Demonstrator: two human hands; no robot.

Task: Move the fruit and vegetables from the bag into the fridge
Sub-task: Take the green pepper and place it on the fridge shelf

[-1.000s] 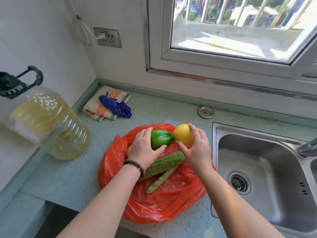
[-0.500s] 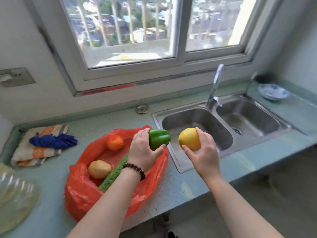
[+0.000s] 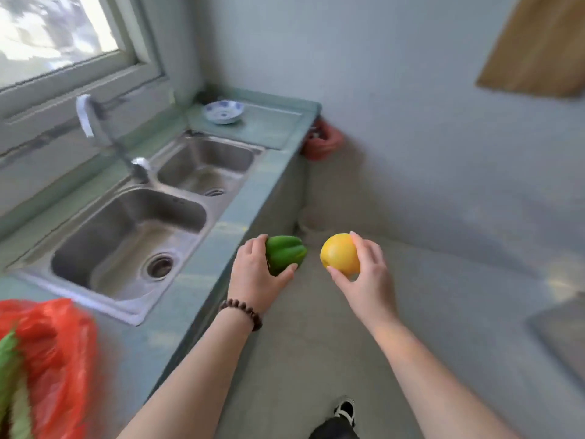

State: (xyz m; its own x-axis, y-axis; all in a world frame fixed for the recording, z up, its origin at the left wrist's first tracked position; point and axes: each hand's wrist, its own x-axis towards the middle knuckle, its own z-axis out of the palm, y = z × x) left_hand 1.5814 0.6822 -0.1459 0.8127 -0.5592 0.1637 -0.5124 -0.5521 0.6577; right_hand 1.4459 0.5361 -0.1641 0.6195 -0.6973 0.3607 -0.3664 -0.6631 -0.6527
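My left hand (image 3: 256,277) grips a green bell pepper (image 3: 286,253), held out past the counter's edge over the floor. My right hand (image 3: 364,274) holds a round yellow fruit (image 3: 339,254) beside it at the same height. The red plastic bag (image 3: 53,350) lies on the counter at the lower left, with a green cucumber (image 3: 9,372) showing at its edge. No fridge is in view.
A steel double sink (image 3: 133,236) with a tap (image 3: 95,128) is set in the green counter (image 3: 202,280). A blue-patterned bowl (image 3: 224,111) sits at the counter's far end. A red object (image 3: 323,142) hangs beside it. My shoe (image 3: 344,410) stands on the grey floor.
The view has swung right, away from the bag and window. Both hands have carried the pepper and the yellow fruit off the counter and out over the floor.
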